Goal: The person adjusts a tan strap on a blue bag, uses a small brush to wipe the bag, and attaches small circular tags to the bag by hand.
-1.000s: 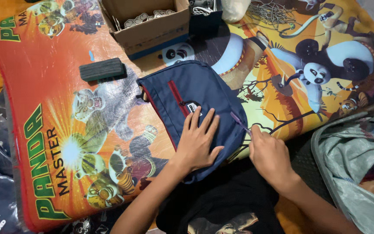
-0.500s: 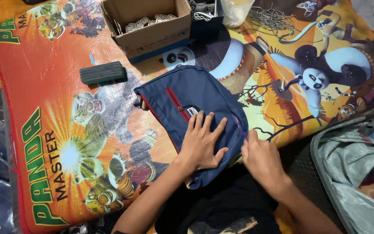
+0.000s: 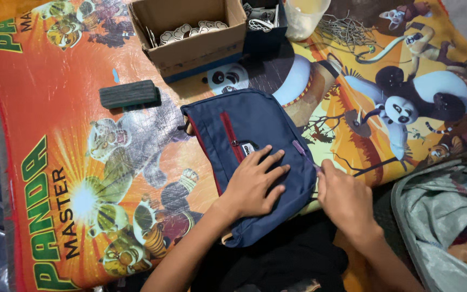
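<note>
A navy blue bag with a red zip line lies flat on a bright cartoon-printed mat. My left hand rests palm down on the bag's lower half, fingers spread. At the bag's right edge my right hand pinches a thin purple strip, a zip pull or tag, that sticks out from the seam.
A dark green rectangular block lies on the mat left of the bag. An open cardboard box with small pieces, a dark box and a clear plastic cup stand at the back. Grey-green fabric is bunched at the right.
My right hand has shifted slightly along the bag's right edge. The left hand stays pressed on the bag, which has barely moved; the view has drifted a little.
</note>
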